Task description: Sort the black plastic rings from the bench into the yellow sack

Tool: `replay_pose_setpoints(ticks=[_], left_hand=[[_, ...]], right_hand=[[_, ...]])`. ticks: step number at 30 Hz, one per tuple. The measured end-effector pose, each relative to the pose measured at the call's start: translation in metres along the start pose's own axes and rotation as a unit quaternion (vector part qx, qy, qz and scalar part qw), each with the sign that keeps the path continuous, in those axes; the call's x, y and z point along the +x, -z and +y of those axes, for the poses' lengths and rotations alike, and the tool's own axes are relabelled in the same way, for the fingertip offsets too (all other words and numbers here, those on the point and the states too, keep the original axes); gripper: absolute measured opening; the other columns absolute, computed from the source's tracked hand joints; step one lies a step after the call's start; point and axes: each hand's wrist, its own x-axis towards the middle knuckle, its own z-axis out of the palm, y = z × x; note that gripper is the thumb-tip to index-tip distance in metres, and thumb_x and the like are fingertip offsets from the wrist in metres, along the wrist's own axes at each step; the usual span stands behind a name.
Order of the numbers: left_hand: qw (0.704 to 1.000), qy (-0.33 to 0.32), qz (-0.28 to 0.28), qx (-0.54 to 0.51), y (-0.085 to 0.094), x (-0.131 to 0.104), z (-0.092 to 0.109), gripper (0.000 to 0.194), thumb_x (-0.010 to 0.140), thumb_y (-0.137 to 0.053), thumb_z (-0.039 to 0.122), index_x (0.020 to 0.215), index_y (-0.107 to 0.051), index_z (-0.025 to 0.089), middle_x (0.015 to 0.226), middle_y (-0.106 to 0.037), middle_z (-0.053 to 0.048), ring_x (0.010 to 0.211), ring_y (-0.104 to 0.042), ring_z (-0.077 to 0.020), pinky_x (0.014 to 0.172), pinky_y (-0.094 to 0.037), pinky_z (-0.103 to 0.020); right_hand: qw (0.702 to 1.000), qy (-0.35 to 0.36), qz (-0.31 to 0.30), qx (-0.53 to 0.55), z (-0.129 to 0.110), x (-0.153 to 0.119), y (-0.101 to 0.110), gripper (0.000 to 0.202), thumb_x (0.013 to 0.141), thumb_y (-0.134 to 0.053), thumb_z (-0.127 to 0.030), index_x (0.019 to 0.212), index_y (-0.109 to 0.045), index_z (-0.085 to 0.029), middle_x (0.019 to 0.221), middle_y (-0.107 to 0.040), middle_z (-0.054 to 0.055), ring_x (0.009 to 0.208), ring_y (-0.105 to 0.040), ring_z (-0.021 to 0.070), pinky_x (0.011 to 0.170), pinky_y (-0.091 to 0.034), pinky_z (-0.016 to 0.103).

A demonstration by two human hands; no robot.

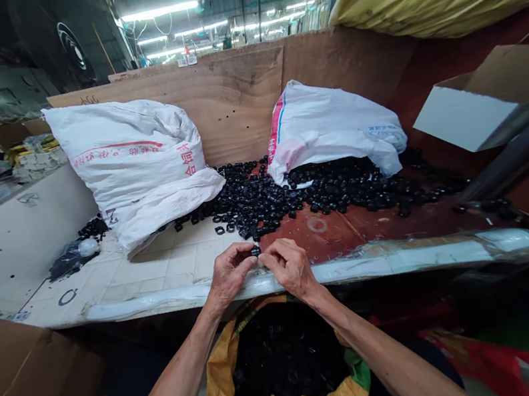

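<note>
Between the fingertips of both hands is a small black plastic fitting (256,251), held just above the bench's front edge. My left hand (230,272) pinches it from the left, thumb and forefinger closed on it. From the other side, my right hand (290,265) has its thumb and fingertips drawn together at the same fitting. Just beyond the hands lies a heap of small black plastic parts (257,199), some of them ring-shaped. Below my hands an open yellow woven sack (218,375) holds a mass of black parts.
Two white woven sacks, one at left (146,157) and one at right (333,122), lie on the bench against a wooden backboard (233,105). A grey metal bar (520,148) slants at the right, near an open cardboard box (468,113). Plastic wraps the bench's front edge (357,269).
</note>
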Motion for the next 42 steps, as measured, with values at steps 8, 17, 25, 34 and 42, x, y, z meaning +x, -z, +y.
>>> replay_pose_setpoints(ticks=[8,17,25,34,42], left_hand=[[0.999,0.01,-0.031,-0.026,0.0,-0.001,0.005,0.029,0.078,-0.079,0.03,0.102,-0.073,0.016,0.099,-0.075,-0.006,0.089,-0.07,-0.0182,0.086,-0.057,-0.031],[0.979,-0.135,-0.028,0.152,-0.005,-0.032,0.006,0.021,0.092,-0.061,0.022,0.111,-0.069,0.019,0.111,-0.073,-0.009,0.105,-0.069,-0.0212,0.096,-0.055,-0.037],[0.927,0.019,-0.021,0.375,0.042,0.003,0.024,0.028,0.081,-0.059,0.016,0.108,-0.068,0.018,0.09,-0.069,-0.005,0.079,-0.068,-0.0195,0.078,-0.056,-0.032],[0.854,0.01,0.007,0.519,0.036,0.076,-0.003,0.044,0.077,-0.058,0.013,0.121,-0.063,0.019,0.12,-0.063,-0.013,0.104,-0.065,-0.029,0.091,-0.051,-0.039],[0.901,-0.032,-0.091,0.423,0.016,0.036,0.002,0.06,0.073,-0.059,0.011,0.133,-0.056,0.018,0.106,-0.063,-0.007,0.076,-0.063,-0.019,0.08,-0.052,-0.033]], right_hand=[[0.994,-0.043,-0.016,0.1,-0.001,-0.001,0.0,0.012,0.09,-0.061,-0.03,0.09,-0.067,-0.02,0.081,-0.065,0.003,0.07,-0.061,0.0161,0.065,-0.048,0.027],[0.92,-0.302,-0.053,0.243,-0.021,-0.021,-0.009,0.024,0.084,-0.058,-0.04,0.095,-0.059,-0.019,0.051,-0.053,-0.007,0.041,-0.048,0.0121,0.043,-0.04,0.023],[0.963,-0.228,-0.146,0.009,0.001,0.005,0.022,0.025,0.084,-0.06,-0.039,0.07,-0.064,-0.018,0.063,-0.063,0.002,0.058,-0.06,0.0168,0.058,-0.046,0.027],[0.978,-0.097,-0.005,-0.184,0.072,0.03,-0.016,0.053,0.074,-0.069,-0.016,0.127,-0.06,-0.012,0.116,-0.064,0.019,0.106,-0.062,0.0333,0.093,-0.051,0.046],[0.99,-0.067,-0.069,-0.107,0.056,0.028,-0.006,0.041,0.078,-0.067,-0.015,0.119,-0.063,-0.016,0.111,-0.063,0.011,0.094,-0.063,0.0238,0.087,-0.052,0.036]])
